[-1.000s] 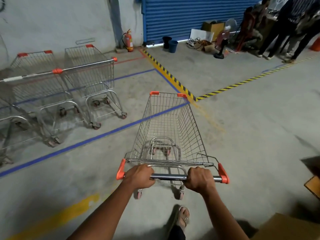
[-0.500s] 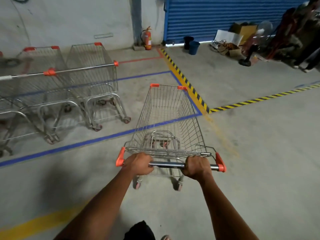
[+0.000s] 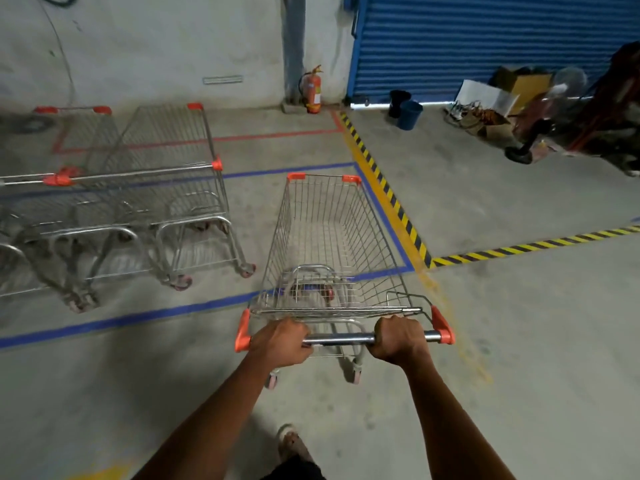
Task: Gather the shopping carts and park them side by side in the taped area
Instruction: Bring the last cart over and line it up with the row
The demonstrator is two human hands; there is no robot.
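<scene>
Both hands, left hand [image 3: 280,341] and right hand [image 3: 398,339], wrap tightly around the cart handle [image 3: 341,338]; push straight ahead, keeping the basket [image 3: 332,237] parallel to the parked carts [image 3: 156,202] leftward.

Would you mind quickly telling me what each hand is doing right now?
Left hand: closed, gripping the cart handle near its left end.
Right hand: closed, gripping the same handle near its right end.

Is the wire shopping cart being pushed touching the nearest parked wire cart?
Apart. The head view shows bare concrete between the pushed cart and the nearest parked cart.
</scene>
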